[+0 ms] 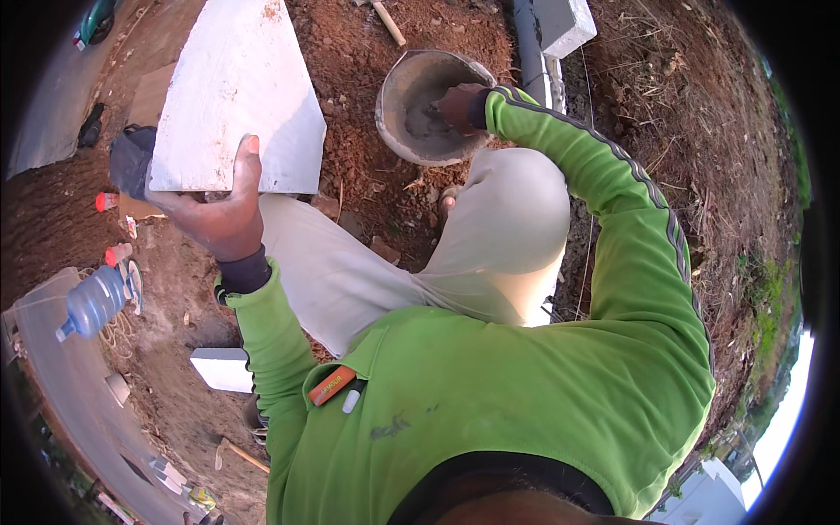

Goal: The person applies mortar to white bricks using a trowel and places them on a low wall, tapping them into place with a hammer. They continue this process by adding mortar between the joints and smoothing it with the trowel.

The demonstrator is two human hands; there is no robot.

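Note:
My left hand [223,214] grips the near end of a large white lightweight block [245,96], thumb on its upper face and fingers underneath. The block is raised at the left, above my bent leg. To the right of it, a round bucket [388,131] stands on reddish soil with wet grey mortar [424,127] inside. My right hand [458,108] reaches over the bucket's right rim into it. Its fingers look curled, but whatever they may hold is hidden.
White blocks [564,28] form a low wall at the upper right, beside a taut string [590,96]. A wooden handle [388,22] lies beyond the bucket. Leftward are a black bag [131,157], a blue water jug [94,300], another white block [220,368] and a wooden-handled tool [245,455].

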